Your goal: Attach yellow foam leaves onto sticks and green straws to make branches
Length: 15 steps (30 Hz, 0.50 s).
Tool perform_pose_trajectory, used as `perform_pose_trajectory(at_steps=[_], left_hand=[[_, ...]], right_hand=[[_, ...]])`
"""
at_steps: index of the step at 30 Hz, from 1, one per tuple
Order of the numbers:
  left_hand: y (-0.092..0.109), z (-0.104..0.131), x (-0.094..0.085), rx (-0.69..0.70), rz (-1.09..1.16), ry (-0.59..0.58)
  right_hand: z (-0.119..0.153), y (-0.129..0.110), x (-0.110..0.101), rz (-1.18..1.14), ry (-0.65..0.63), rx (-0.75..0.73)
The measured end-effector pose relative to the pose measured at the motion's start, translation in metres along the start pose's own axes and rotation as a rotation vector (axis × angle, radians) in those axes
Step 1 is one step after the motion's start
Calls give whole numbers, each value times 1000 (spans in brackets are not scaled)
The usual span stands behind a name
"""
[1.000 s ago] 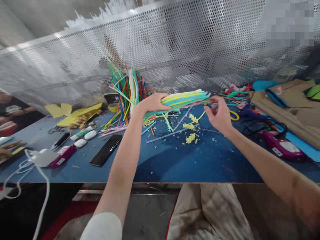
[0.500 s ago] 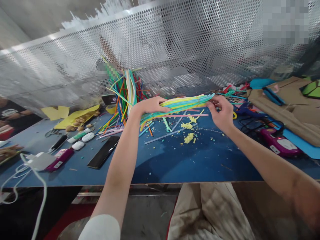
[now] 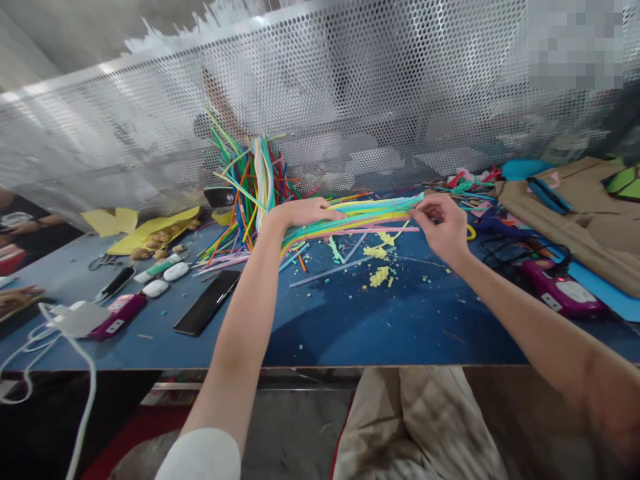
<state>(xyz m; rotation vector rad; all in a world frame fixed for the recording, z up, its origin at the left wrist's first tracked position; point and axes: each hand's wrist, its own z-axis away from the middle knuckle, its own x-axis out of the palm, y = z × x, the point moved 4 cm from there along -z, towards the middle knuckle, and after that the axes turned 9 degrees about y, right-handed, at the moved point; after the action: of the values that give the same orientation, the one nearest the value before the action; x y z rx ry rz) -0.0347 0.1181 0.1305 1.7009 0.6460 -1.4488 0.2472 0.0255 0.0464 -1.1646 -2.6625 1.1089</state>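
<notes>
A bundle of pipe cleaners [image 3: 377, 208] in yellow, turquoise, white and pink lies sideways above the blue table [image 3: 330, 327]. My left hand [image 3: 307, 212] is wrapped over its left part, thumb along the near side. At the right end, my right hand [image 3: 440, 217] pinches the tips between thumb and fingers. Below the bundle lie crinkled yellow pieces [image 3: 379, 276], a green one [image 3: 335, 249], a loose pale purple pipe cleaner [image 3: 325, 275] and small scattered clippings. Behind my left hand, more pipe cleaners [image 3: 260, 173] stand upright in a many-coloured bunch.
A black phone [image 3: 207, 303], white earbud cases [image 3: 155, 288] and a purple power strip [image 3: 120, 317] with white cables lie left. To the right are another purple strip [image 3: 563, 290], brown paper [image 3: 590, 227] and scissors [image 3: 500, 223]. A perforated metal panel [image 3: 380, 100] rises behind.
The bundle's right end has dropped slightly and looks flatter and more spread. My right hand has shifted a little with it; my left hand stays on the bundle.
</notes>
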Motion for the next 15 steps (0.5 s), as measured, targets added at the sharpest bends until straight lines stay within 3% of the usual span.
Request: perform_pose_trajectory(at_steps=[4, 11, 15], left_hand=[[-3, -3, 3, -2, -4, -43], [-6, -3, 2, -14, -4, -21], [-8, -3, 1, -39, -5, -8]], right_hand=[[-2, -1, -3, 119, -87, -164], [-7, 2, -8, 151, -6, -370], [-8, 4, -6, 206, -43, -409]])
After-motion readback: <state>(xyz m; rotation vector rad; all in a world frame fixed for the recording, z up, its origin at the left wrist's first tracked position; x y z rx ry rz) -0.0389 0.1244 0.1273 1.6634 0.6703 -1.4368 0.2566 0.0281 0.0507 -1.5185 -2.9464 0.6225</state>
